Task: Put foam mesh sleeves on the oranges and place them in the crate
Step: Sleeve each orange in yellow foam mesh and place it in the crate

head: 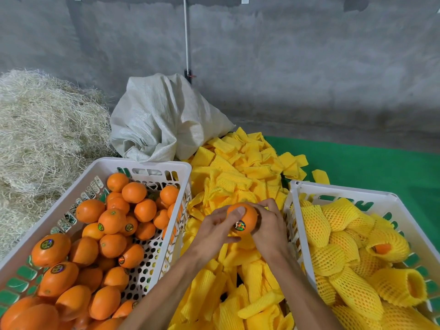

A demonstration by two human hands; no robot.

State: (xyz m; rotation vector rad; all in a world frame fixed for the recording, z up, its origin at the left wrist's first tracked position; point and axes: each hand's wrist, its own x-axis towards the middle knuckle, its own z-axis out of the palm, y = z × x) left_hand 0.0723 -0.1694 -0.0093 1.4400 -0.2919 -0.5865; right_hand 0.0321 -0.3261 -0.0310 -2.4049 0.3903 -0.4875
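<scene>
Between the two white crates, over the loose pile of yellow foam mesh sleeves (pixel 238 177), both hands hold one bare orange (pixel 245 217) with a sticker facing up. Left hand (pixel 215 231) grips it from the left, thumb laid across the top; right hand (pixel 269 226) curls round its right side, fingertips at the far edge. Cannot tell if a sleeve is pinched under the fruit; some yellow shows just below it. Judgement: sleeving step is starting, orange held above the pile so a sleeve is within reach. Left crate (pixel 142 163) holds unsleeved oranges (pixel 112 220), supply side. Right crate (pixel 342 189) holds sleeved oranges (pixel 338 215), the drop-off, just beside the right hand. Behind: white woven sack (pixel 164 115), straw heap (pixel 42 129), green mat (pixel 381 163).
</scene>
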